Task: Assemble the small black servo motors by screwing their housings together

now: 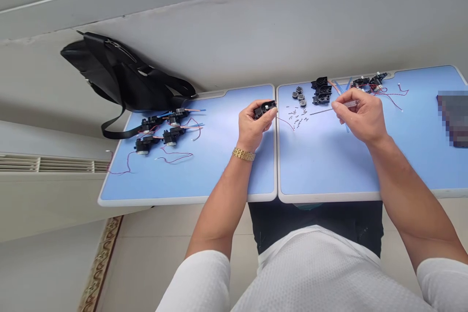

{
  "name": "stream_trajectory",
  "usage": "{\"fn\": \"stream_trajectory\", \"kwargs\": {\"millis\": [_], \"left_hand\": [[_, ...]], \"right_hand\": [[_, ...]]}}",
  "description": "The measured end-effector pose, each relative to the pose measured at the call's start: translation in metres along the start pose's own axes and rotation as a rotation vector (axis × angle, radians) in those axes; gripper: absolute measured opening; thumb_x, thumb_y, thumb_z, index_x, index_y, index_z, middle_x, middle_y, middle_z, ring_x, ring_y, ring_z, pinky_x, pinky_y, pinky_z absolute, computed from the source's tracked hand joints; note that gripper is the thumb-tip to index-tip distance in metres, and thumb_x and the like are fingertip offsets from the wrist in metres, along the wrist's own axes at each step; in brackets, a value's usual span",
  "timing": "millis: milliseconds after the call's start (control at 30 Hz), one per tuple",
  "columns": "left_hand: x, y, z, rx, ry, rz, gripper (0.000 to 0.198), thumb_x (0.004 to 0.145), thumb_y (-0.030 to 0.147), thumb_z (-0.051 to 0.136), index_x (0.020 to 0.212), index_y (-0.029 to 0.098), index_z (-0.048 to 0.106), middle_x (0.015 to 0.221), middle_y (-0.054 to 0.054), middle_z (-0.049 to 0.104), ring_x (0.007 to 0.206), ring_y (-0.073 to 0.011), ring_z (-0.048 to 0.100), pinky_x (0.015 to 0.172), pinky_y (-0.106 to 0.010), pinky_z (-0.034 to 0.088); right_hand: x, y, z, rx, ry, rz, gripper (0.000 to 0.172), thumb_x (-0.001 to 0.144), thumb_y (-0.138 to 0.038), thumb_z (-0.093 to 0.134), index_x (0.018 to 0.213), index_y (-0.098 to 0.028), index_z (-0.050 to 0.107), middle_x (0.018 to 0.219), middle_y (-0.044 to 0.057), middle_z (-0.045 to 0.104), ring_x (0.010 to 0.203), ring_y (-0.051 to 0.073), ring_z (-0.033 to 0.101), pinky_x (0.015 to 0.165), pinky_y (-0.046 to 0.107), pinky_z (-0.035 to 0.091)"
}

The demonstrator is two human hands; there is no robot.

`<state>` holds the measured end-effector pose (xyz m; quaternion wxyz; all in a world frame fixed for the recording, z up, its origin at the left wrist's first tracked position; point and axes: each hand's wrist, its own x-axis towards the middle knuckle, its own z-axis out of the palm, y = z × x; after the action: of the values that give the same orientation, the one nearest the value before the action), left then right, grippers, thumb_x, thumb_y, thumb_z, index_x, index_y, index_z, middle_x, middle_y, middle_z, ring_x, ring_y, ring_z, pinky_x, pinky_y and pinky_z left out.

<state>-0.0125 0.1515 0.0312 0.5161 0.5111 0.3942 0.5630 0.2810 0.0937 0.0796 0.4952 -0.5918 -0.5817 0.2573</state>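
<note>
Black housing (265, 109) sat gripped in left hand (253, 127), right hand (360, 116) pinched clear tube (350, 104); four wired units (172, 135) lay assembled left of left hand, loose screws (296, 119) remained right of it.

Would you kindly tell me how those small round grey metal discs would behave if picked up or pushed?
The small round grey metal discs look solid, so probably heavy for their size. Lying flat, they would likely resist pushing, but one set on edge might roll.
</note>
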Motion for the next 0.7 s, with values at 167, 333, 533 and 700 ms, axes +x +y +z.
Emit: {"fn": "stream_trajectory", "kwargs": {"millis": [167, 333, 533, 700], "left_hand": [[0.001, -0.0012, 0.0003, 0.038, 0.062, 0.031, 0.06, 0.064, 0.066, 0.109, 0.093, 0.02, 0.085, 0.07, 0.003, 0.065, 0.047, -0.0033, 0.041, 0.04, -0.021, 0.029], [0.0008, -0.0024, -0.0014, 0.058, 0.066, 0.045, 0.057, 0.066, 0.066, 0.108, 0.094, 0.021, 0.086, 0.069, 0.003, 0.064, 0.047, -0.0039, 0.042, 0.04, -0.021, 0.03], [0.0018, -0.0034, -0.0037, 0.066, 0.065, 0.085, 0.057, 0.069, 0.068, 0.107, 0.093, 0.022, 0.084, 0.065, 0.005, 0.06, 0.045, -0.0043, 0.04, 0.04, -0.023, 0.027], [0.0043, -0.0034, -0.0042, 0.04, 0.087, 0.122, 0.058, 0.069, 0.07, 0.106, 0.094, 0.022, 0.084, 0.064, 0.005, 0.057, 0.045, -0.0036, 0.037, 0.04, -0.023, 0.022]], "right_hand": [[-0.0003, 0.0002, -0.0002, -0.088, -0.073, -0.014, 0.015, 0.089, -0.027, 0.078, 0.076, -0.027, 0.07, 0.066, -0.002, 0.069, 0.057, 0.017, 0.062, 0.059, 0.036, 0.052], [-0.0013, 0.0023, 0.001, -0.117, -0.088, -0.014, 0.013, 0.089, -0.03, 0.078, 0.078, -0.027, 0.073, 0.068, -0.001, 0.071, 0.059, 0.018, 0.065, 0.06, 0.036, 0.053], [-0.002, 0.0005, 0.0019, -0.127, -0.109, -0.017, 0.015, 0.09, -0.032, 0.077, 0.077, -0.028, 0.072, 0.067, -0.001, 0.07, 0.059, 0.018, 0.065, 0.061, 0.037, 0.053], [-0.0024, -0.0024, 0.0021, -0.042, -0.114, 0.012, 0.018, 0.09, -0.032, 0.076, 0.074, -0.027, 0.07, 0.064, -0.001, 0.067, 0.056, 0.017, 0.063, 0.058, 0.036, 0.053]]}}
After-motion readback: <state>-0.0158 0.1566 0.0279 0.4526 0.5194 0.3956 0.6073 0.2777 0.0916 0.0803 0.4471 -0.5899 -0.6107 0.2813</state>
